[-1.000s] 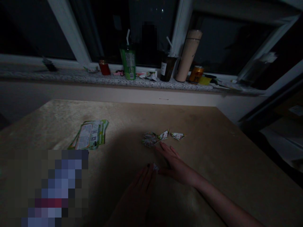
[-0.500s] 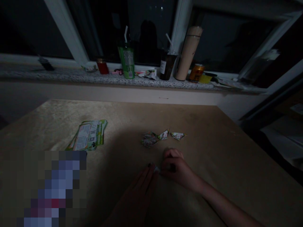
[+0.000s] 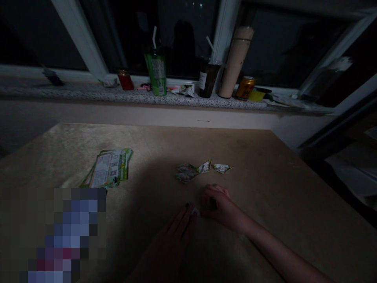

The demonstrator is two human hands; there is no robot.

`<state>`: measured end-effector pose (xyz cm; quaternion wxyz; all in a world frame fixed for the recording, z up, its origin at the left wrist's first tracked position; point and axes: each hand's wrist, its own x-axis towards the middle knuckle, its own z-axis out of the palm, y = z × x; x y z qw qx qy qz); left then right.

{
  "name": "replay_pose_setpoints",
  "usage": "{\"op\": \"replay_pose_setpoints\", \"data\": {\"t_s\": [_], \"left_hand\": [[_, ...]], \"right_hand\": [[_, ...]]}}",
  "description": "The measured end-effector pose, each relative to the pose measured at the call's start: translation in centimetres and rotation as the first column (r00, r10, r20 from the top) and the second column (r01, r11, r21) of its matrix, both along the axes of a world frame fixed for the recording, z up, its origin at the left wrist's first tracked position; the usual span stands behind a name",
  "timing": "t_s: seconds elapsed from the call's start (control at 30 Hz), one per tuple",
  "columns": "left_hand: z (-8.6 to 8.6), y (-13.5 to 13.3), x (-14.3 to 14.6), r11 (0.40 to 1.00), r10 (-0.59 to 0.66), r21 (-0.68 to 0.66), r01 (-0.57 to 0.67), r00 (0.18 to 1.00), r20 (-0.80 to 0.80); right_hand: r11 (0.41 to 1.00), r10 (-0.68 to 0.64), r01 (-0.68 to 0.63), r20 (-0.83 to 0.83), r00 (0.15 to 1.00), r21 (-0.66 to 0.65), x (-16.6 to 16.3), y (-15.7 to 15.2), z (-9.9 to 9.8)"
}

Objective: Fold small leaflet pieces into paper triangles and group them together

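My left hand [image 3: 176, 232] lies flat on the table, fingers stretched out, its fingertips over a small pale piece of paper [image 3: 195, 211]. Most of that paper is hidden under the fingers. At its right edge, my right hand [image 3: 217, 202] is closed, with thumb and fingertips pinched against the paper; the dim light hides the exact grip. Just beyond the hands lie several small folded paper pieces [image 3: 186, 173] with a green, white and red print. One folded piece [image 3: 204, 167] points up to the right, and another [image 3: 223, 168] lies flat beside it.
A stack of printed green and white wrappers [image 3: 107, 168] lies on the left of the table [image 3: 250, 149]. On the windowsill [image 3: 176, 100] stand a green cup [image 3: 157, 74], a dark cup [image 3: 207, 80], a tall flask [image 3: 235, 63], an orange can [image 3: 245, 88] and a red jar [image 3: 125, 80]. Pixelation covers the lower left.
The camera view has shifted slightly. Both hands stay in nearly the same place at the small paper, and the folded pieces have not moved.
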<state>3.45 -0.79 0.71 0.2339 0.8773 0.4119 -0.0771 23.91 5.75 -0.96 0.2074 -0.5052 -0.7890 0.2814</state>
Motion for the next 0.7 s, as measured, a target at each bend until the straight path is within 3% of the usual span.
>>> {"op": "replay_pose_setpoints", "data": {"t_s": [0.13,0.27,0.53,0.7], "left_hand": [[-1.2,0.0,-0.3,0.998,-0.058,0.027,0.057,0.997,0.047],[-2.2,-0.1,-0.7,0.997,-0.047,0.068,0.04,0.993,0.108],[-0.2,-0.6,-0.6,0.993,0.044,0.102,-0.062,0.985,0.166],[-0.4,-0.5,-0.9,0.995,0.025,0.088,-0.043,0.98,0.196]], "right_hand": [[0.999,0.044,-0.043,0.019,0.999,-0.032,-0.1,0.2,0.5],[0.998,0.036,-0.035,0.019,0.999,-0.042,-0.3,0.2,0.7],[0.998,0.02,-0.02,0.005,1.0,-0.053,-0.6,-0.1,0.6],[1.0,0.024,-0.024,-0.058,0.998,-0.005,-0.4,-0.5,0.4]]}}
